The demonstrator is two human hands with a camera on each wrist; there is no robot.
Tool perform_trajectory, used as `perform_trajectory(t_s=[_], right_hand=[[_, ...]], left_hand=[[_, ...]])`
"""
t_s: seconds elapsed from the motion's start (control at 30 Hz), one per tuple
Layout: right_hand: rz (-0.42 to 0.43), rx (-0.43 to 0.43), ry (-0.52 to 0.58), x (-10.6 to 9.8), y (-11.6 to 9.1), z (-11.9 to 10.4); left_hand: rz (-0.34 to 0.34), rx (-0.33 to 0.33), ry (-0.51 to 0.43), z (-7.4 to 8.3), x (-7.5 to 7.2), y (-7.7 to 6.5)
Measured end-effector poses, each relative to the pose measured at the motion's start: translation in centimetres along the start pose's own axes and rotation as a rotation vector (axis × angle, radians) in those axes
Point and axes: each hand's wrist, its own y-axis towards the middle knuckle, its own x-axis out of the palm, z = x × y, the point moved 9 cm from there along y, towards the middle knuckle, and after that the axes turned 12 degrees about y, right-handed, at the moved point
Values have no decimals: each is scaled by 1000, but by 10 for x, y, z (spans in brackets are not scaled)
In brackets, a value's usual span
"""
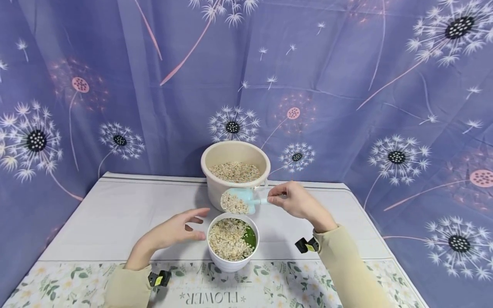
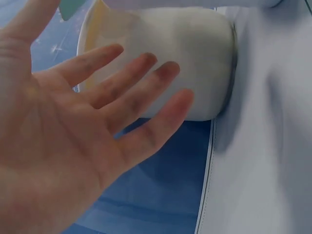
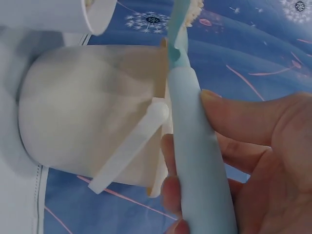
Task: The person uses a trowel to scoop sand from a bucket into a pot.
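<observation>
My right hand (image 1: 294,201) grips the handle of a light blue scoop (image 3: 197,141). Pale gravel (image 1: 233,202) fills the scoop's bowl, which is held over the back rim of a white pot (image 1: 230,266). Inside the pot, similar gravel covers most of a green surface (image 1: 250,237) that shows at the right. To the left of the pot is my left hand (image 1: 177,229), fingers spread and holding nothing, fingertips close to the rim. In the left wrist view its palm (image 2: 63,126) faces the camera.
Behind the pot stands a cream bucket (image 1: 215,188) partly filled with gravel, its white carry handle (image 3: 129,148) hanging down the side. A white table with a floral cloth (image 1: 69,280) lies beneath. A blue dandelion-print curtain (image 1: 173,107) closes off the back and sides.
</observation>
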Motion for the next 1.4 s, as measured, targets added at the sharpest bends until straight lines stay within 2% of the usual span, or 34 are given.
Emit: perform_trajectory(t_s=[0.2,0.43,0.63,0.9,1.4], right_hand=[[-4,13,17,15,-13,13],[3,16,30,24,-24,21],[16,3,15,29,-29,20],[44,-48,-125,34,-32,17],[68,-140,-181,34,-33,10]], left_hand=[[-50,17,-16,4,13,0],[-72,41,13,6,23,4],[-56,42,34,6,25,6],[-53,17,26,1,27,8],[-43,41,46,3,26,9]])
